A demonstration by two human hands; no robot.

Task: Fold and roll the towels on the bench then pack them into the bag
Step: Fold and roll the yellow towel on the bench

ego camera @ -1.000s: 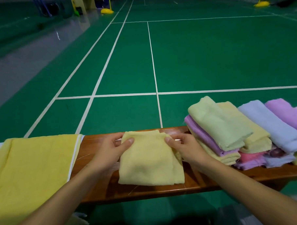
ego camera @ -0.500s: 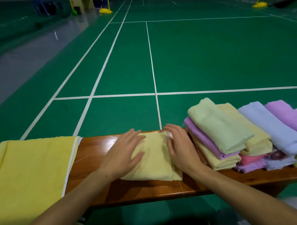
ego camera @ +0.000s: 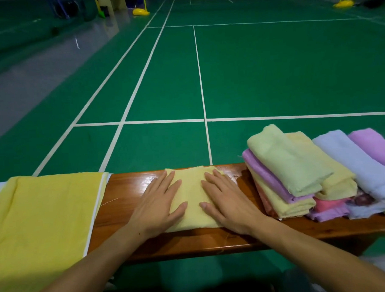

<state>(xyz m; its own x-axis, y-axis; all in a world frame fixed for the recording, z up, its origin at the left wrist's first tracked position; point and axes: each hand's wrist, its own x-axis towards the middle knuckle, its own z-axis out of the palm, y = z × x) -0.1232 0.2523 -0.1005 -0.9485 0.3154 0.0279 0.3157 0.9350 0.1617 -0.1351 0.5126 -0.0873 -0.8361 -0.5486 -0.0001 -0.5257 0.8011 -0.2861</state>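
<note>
A folded pale yellow towel [ego camera: 192,194] lies flat on the wooden bench [ego camera: 127,188] in front of me. My left hand [ego camera: 157,204] presses on its left side with straight fingers, partly on the bench. My right hand [ego camera: 228,201] presses flat on its right side. To the right sits a pile of folded towels [ego camera: 298,174]: light green on top, then yellow, lilac, pale blue and pink ones. No bag is clearly in view.
A large bright yellow cloth [ego camera: 42,223] with a white edge drapes over the bench's left end. Beyond the bench stretches a green court floor [ego camera: 272,76] with white lines. Yellow post bases [ego camera: 343,3] stand far off.
Both hands went from pinching the towel's far edge to lying flat on it. The towel now lies flatter and shorter on the bench, pressed down.
</note>
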